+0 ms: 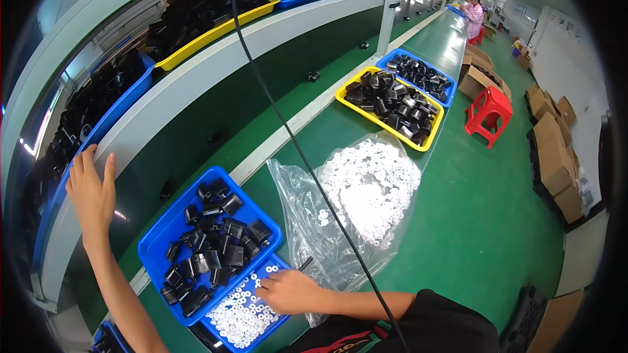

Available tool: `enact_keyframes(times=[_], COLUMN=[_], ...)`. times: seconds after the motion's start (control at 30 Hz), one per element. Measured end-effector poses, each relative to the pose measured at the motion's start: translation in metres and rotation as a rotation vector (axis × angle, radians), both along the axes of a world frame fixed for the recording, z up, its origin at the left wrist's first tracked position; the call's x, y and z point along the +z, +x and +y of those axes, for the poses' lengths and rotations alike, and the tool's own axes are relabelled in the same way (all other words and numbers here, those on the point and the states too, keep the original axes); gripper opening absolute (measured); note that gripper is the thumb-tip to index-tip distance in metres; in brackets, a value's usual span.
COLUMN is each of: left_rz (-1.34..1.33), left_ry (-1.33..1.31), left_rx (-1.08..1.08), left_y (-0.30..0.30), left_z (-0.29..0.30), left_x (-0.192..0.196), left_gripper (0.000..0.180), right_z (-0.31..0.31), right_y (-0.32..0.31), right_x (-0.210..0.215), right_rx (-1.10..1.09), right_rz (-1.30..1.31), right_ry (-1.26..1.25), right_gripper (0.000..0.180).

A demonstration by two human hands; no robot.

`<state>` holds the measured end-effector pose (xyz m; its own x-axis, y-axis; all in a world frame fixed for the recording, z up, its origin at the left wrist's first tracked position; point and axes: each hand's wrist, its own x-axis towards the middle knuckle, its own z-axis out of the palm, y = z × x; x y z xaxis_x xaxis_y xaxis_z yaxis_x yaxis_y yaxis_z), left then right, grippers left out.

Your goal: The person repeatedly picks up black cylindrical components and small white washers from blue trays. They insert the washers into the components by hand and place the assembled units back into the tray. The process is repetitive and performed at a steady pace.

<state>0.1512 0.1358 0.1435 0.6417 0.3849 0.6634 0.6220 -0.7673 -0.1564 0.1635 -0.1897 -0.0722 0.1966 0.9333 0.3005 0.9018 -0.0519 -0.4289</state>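
My left hand is raised at the left, its fingers stretched out and thumb apart, at the edge of a blue tray of black parts on the raised shelf. It holds nothing that I can see. Low in the middle, my right hand has its fingers curled over a small blue tray of white rings. A thin dark rod sticks out above its knuckles; its other end is hidden. Against the ring tray sits a larger blue tray with black plastic housings.
A clear plastic bag of white rings lies right of the trays. Farther along the green bench stand a yellow tray and another blue tray of black parts. A black cable hangs across the view. A red stool, cardboard boxes and a person are beyond.
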Motion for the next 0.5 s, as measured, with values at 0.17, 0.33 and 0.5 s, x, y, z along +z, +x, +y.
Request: enact_keyframes(times=[0.17,0.33,0.5], left_rz=[-0.029,-0.048,-0.067], left_ry=[-0.025,0.051,0.107], left_rx=[-0.04,-0.029,0.028], left_y=[0.0,0.003,0.011], left_z=[0.011,0.014,0.015], left_x=[-0.002,-0.009,-0.017], left_gripper=[0.046,0.045,0.047], right_z=[0.002,0.002,0.0], right_y=[-0.003,-0.002,-0.001], right_x=[0.001,0.002,0.004], right_rx=[-0.012,-0.018,-0.019], right_rz=[-0.003,0.0,-0.011], right_ry=[-0.003,-0.017,-0.001], right_gripper=[0.013,0.013,0.013])
